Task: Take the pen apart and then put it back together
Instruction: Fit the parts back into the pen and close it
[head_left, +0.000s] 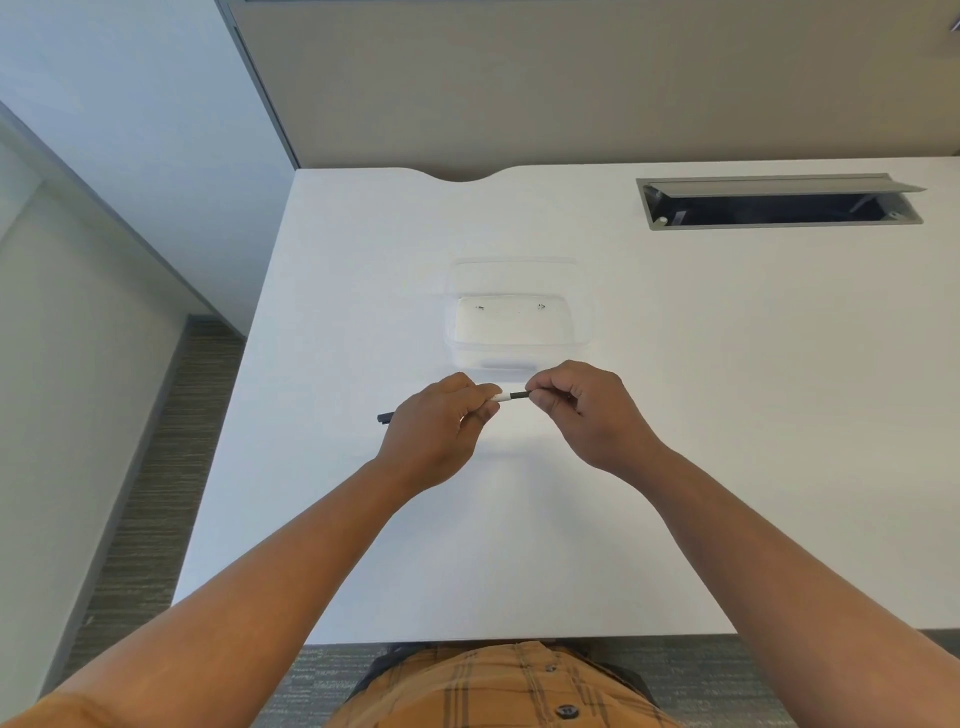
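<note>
I hold a pen level above the white desk, just in front of me. Its body is white where it shows between my hands, with a black section running to the right. My left hand is closed around the white barrel, and a black end pokes out past it on the left. My right hand pinches the black section with fingertips. Most of the pen is hidden inside my fingers. Whether the parts are joined or separated there, I cannot tell.
A clear plastic container stands on the desk just beyond my hands. An open grey cable hatch is set into the desk at the back right. The desk's left edge drops to carpeted floor.
</note>
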